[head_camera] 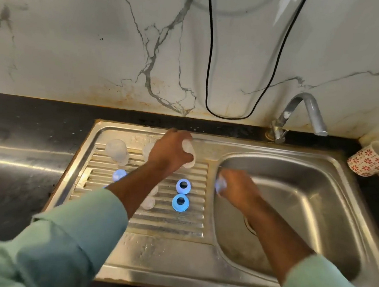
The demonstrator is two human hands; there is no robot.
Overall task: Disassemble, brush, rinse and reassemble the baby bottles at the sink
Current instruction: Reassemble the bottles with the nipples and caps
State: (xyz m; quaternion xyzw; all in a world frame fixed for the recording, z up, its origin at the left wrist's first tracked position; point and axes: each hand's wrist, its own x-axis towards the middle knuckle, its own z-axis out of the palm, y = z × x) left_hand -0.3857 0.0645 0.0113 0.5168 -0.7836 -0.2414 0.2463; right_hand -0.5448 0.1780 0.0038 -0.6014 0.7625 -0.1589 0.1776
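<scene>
Baby bottle parts lie spread over the ribbed steel drainboard [167,220] of a stainless sink unit, seen from above. At the middle of the view, the left hand [170,152] reaches to the board's 12 o'clock edge, its fingers curled round a clear, frosted plastic bottle body [188,152] that stands on the ribs. At 9 o'clock from that hand stands a second clear bottle body [116,151], upright and apart from it. A third clear piece shows just beside the left wrist, mostly hidden.

At 6 o'clock from the held bottle sit 2 bright blue plastic screw rings [182,193], one just behind the other, each with a dark round hole. A blue-tinted cap [119,175] lies at 8 o'clock, beside the forearm. Small clear pieces [148,203] rest between the forearm and the rings; blur hides their shape.

At 3 o'clock, the right hand [235,186] hangs over the near-left corner of the steel basin [305,200], fingers curled round a small pale blue part [220,184], blurred.

At 1 o'clock a curved chrome tap [302,115] stands on the black counter. A floral mug [371,158] sits at 2 o'clock. Both sleeves are pale green.
</scene>
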